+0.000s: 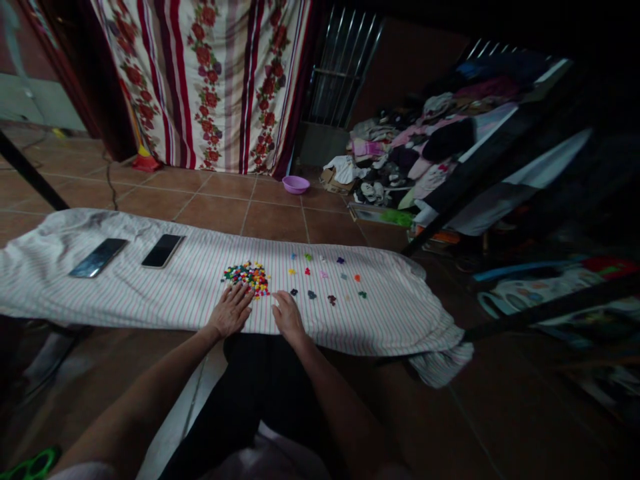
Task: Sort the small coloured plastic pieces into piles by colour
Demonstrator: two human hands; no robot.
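Note:
A heap of small multicoloured pieces [255,275] lies on the striped cloth [200,300] in front of me. My left hand [233,309] rests at the near left edge of the heap, palm down with its fingers spread. Just right of the heap, my right hand [287,313] is low over the cloth, thumb and fingers apart and nothing visible between them. Farther right, small single-colour clusters form rough rows, among them an orange one [357,278], a dark grey one [312,295], a brown one [332,300] and a green one [363,295].
Two phones lie on the cloth's left part, one [99,258] left of the other [163,251]. Beyond, a purple basin [296,185] sits on the tiled floor near a floral curtain [210,87]. Piled clothes [430,147] and dark metal bars stand at the right.

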